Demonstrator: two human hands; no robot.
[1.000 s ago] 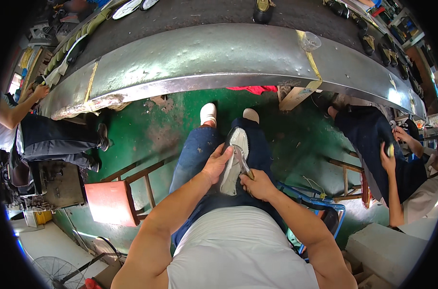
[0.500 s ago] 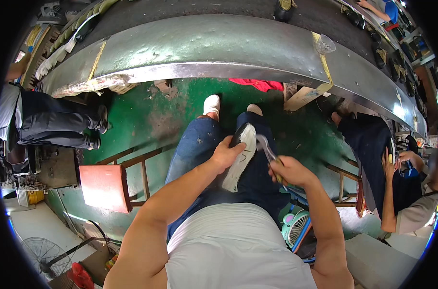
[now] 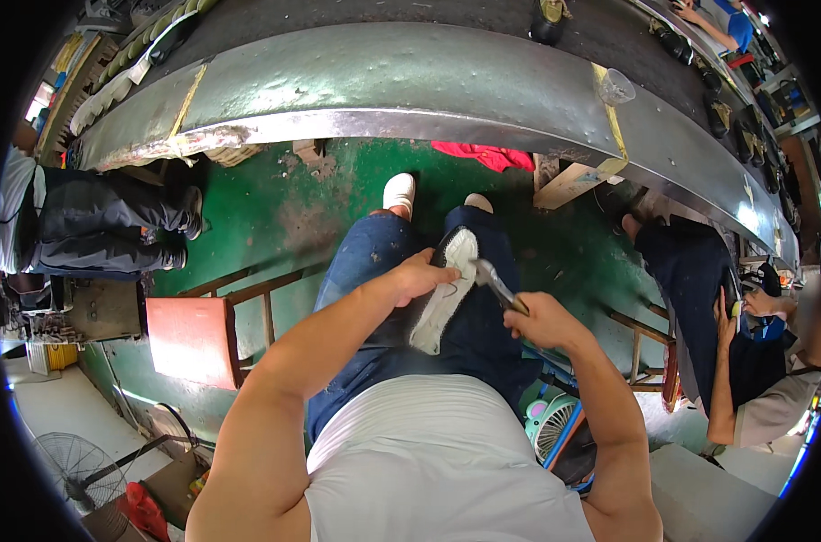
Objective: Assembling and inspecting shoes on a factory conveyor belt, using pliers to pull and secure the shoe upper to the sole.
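Over the thighs [image 3: 361, 271] | shoe [image 3: 439, 313] | whitish underside, blackish edge, seemingly ridged

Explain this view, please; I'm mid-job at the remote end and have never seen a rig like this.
There is no robot: these are a person's bare hands. A wide fisheye camera on the head, the left of two, looks down, so straight edges bend. The left hand holds a shoe, white underside up. The right hand grips a metal-headed hand tool, its head close to the shoe; I can't tell whether they touch. Ahead, a metal-edged bench bears dark shoes and a clear cup. Other people are at both sides.
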